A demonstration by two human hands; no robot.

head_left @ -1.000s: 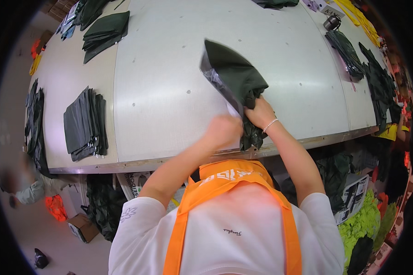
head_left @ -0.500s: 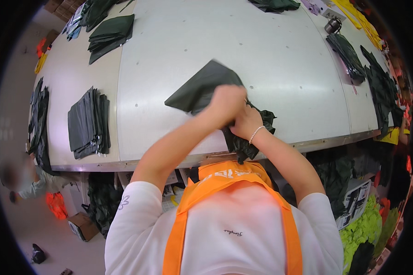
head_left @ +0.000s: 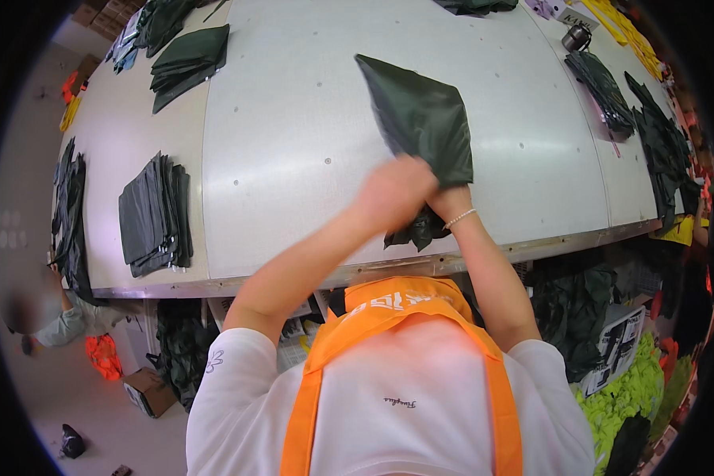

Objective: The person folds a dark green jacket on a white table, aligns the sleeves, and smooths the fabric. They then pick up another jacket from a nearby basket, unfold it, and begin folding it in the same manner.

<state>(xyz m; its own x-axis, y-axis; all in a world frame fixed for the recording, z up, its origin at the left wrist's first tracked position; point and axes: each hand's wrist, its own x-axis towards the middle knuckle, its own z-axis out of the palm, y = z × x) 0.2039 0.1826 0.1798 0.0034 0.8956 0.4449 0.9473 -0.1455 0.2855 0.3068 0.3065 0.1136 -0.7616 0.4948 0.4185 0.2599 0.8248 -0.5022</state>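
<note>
A dark green fabric pouch (head_left: 424, 111) stands out over the table, one pointed corner toward the far side. At its near edge is my left hand (head_left: 398, 190), a little blurred, with its fingers curled against the fabric. My right hand (head_left: 454, 202), a beaded bracelet at its wrist, reaches under or into the pouch's near end, so its fingers are hidden. Bunched dark fabric (head_left: 420, 230) hangs below both hands near the table's front edge; whether it joins the pouch cannot be made out.
The pale table (head_left: 285, 159) carries a stack of folded dark green pieces (head_left: 155, 218) at left and another stack (head_left: 189, 59) farther back. Dark folded fabric (head_left: 603, 91) and a dark cup (head_left: 577, 37) lie at far right. A person (head_left: 59, 317) is beyond the left end.
The pouch has swung from pointing left to pointing away from me and stands more spread. My right hand has gone behind its near end; my left hand has moved slightly nearer to me.
</note>
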